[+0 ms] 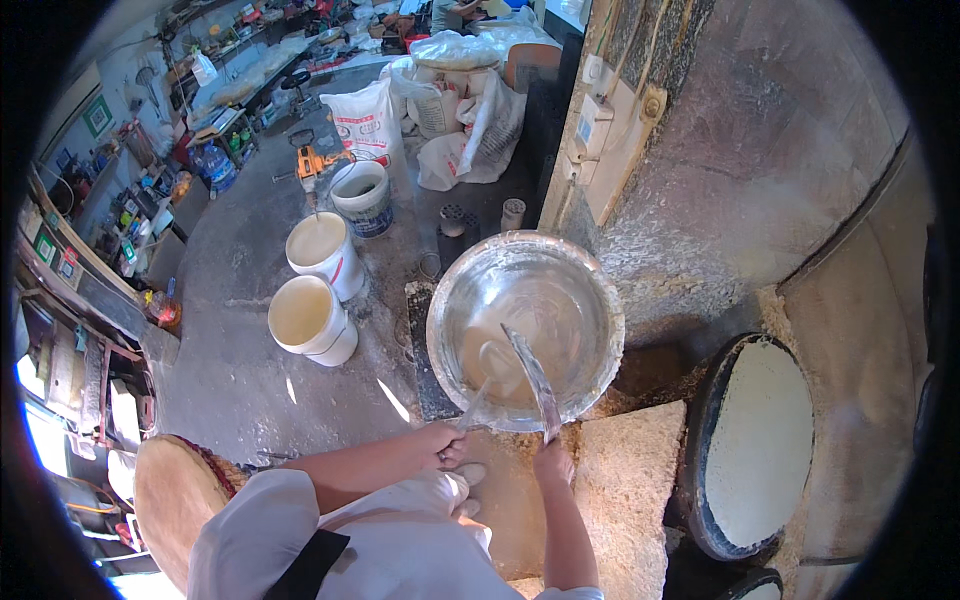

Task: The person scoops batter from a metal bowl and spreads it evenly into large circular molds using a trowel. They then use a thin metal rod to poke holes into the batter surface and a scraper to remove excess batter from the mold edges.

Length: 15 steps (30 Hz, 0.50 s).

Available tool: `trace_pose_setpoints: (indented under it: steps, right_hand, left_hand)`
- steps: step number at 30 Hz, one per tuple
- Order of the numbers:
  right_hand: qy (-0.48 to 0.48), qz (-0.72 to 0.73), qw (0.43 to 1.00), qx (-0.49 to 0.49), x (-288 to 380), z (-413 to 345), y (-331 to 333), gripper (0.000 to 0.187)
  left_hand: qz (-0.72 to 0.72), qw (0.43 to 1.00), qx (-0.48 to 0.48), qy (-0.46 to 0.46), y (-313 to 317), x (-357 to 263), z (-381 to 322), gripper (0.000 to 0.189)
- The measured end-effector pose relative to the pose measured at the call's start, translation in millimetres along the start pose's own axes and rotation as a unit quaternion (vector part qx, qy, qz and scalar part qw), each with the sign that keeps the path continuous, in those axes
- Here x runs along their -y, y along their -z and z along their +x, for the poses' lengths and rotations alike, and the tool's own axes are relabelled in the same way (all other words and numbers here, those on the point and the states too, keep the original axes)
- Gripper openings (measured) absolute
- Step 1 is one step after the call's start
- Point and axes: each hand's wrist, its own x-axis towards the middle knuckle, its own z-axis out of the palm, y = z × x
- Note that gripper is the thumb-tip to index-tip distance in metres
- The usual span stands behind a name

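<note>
A large metal basin (pixel 596 300), crusted with pale residue around its rim, stands before me with beige liquid batter (pixel 540 322) low inside. My left hand (pixel 444 445) is closed around the handle of a ladle (pixel 496 361), whose bowl rests in the batter at the near left. In my right hand (pixel 553 463) is the lower end of a long, curved, batter-smeared blade or scraper (pixel 534 375); its far tip reaches over the basin's middle. The two tools are apart, and both hands are just outside the near rim.
White buckets (pixel 341 341) (pixel 337 262) with beige contents and another bucket (pixel 371 214) stand left. An orange power mixer or drill (pixel 307 166) is beside them. Sacks (pixel 367 124) lie behind. A round griddle (pixel 761 442) is at right, a round lid-like board (pixel 176 502) at lower left. A person (pixel 450 15) is far back.
</note>
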Motion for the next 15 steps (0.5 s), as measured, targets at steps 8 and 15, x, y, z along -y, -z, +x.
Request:
trace_pose_setpoints:
  steps: [8,15]
  right_hand:
    - [0.044,0.086,0.988,-0.119,24,-36,-16,0.029]
    - [-0.033,0.221,0.948,-0.225,81,-45,-41,0.027]
  left_hand:
    - [0.376,0.924,-0.064,0.002,62,-61,-36,0.024]
    - [0.664,0.741,-0.101,0.02,121,-203,-35,0.023]
